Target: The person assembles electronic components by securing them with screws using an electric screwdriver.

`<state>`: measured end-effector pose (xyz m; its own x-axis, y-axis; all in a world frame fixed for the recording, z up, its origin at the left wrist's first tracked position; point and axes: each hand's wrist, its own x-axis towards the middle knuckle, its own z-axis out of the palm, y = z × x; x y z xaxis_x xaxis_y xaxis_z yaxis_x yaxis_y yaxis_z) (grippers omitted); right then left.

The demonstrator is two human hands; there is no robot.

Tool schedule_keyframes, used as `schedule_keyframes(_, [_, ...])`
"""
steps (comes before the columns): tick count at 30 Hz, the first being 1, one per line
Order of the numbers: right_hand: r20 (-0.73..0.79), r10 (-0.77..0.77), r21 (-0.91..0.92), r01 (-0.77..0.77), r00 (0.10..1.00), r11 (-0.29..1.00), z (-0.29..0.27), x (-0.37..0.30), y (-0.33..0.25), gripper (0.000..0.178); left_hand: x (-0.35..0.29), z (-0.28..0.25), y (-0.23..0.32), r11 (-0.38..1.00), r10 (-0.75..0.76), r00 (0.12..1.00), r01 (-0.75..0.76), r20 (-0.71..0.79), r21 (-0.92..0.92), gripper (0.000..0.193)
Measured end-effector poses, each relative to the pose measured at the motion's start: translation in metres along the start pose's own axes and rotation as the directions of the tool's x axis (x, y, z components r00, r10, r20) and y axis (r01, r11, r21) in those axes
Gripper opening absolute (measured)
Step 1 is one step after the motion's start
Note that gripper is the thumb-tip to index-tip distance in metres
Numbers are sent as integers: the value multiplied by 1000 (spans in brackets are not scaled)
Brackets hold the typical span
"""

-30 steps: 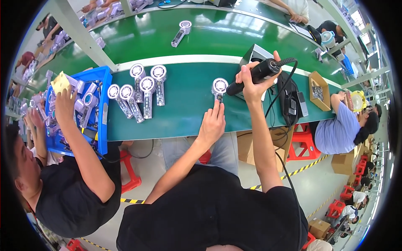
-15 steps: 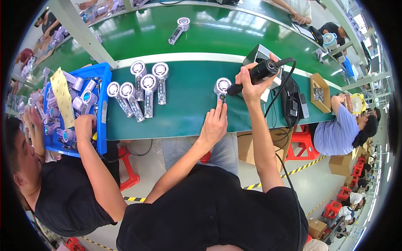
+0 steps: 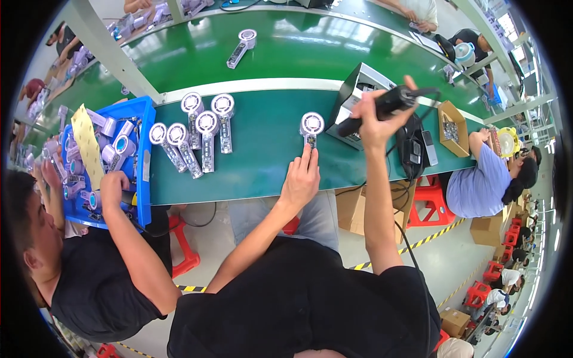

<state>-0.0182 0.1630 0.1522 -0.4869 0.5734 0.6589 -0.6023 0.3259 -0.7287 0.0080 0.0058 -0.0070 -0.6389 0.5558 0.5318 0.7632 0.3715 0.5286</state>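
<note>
A pale purple handheld fan [image 3: 313, 123] with a round grille lies on the table in front of me, the circuit board in its handle exposed. My left hand [image 3: 300, 184] is over the lower handle, index and middle fingers pressed on it; its thumb is hidden. My right hand [image 3: 375, 123] is wrapped round a black corded electric screwdriver [image 3: 393, 102], held tilted to the right of the fan and apart from it. Motion blurs the screwdriver somewhat. Several similar fans [image 3: 206, 124], handles also exposed, lie grouped on the left of the table.
A blue bin [image 3: 147, 161] of fan parts stands at the left, a co-worker's hand [image 3: 113, 188] at its edge. An open metal box [image 3: 362, 73], black adapters [image 3: 413, 149] and a carton of small parts [image 3: 455, 130] stand right. Another fan [image 3: 242, 49] lies on the green belt [image 3: 310, 45].
My right hand has drawn the screwdriver up and right, away from the fan. My left fingers stay on the handle. The co-worker's hand has shifted slightly at the bin.
</note>
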Motion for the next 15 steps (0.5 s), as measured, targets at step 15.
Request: schedule_keyframes(15, [-42, 19, -83, -23, 999, 996, -42, 34, 1, 80, 1, -2, 4, 996, 54, 998, -51, -36, 67, 47])
